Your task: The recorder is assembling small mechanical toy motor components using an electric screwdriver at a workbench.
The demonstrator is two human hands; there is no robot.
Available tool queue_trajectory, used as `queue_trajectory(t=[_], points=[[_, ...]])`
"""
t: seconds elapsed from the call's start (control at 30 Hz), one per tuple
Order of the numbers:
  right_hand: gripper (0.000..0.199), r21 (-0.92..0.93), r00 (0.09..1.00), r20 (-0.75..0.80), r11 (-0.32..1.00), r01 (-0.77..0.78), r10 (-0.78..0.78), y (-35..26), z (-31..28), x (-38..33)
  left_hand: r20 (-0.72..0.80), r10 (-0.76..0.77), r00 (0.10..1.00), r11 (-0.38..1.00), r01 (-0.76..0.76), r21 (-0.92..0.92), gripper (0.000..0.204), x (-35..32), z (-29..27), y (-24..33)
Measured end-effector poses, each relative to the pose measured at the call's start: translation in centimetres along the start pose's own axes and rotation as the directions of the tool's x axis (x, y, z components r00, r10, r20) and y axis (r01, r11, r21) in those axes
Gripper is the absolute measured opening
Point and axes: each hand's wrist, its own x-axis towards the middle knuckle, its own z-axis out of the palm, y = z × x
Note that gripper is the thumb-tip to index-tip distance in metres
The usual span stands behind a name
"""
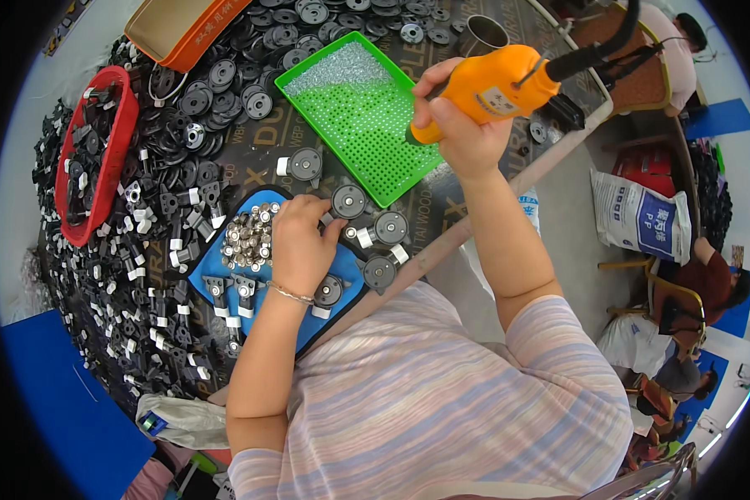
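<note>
My right hand [471,137] is wrapped round an orange electric screwdriver [500,83], its cord leading up from the back end. The dark tip is over the right side of a green perforated tray [383,196] of small silvery screws [342,67]. My left hand [300,242] has its fingers closed at the edge of a black caster wheel [348,201]. Under that wrist, a blue mat [204,271] carries a pile of small round metal parts [250,237]. Other caster wheels [390,227] with white tabs lie beside the held one, along the table's near edge.
Loose black wheel discs [222,75] heap at the back. Black brackets with white tabs [158,333] cover the left side, around a red basket [129,125]. An orange box [175,50] and a metal cup [482,35] stand farther back. Several people sit at right, near white sacks [642,217].
</note>
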Motion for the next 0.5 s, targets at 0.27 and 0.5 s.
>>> queue_trajectory(t=[0.27,0.5], points=[[0.025,-0.057,1.0,0.025,0.998,-0.003,0.005,0.32,-0.38,0.5,0.051,-0.026,0.998,0.999,0.025,0.025,0.022,0.01,0.1,0.42],[0.025,-0.074,1.0,0.029,0.997,0.01,-0.008,0.47,-0.5,0.53,0.054,-0.021,0.998,0.999,0.019,0.036,0.023,-0.14,0.39,0.21]])
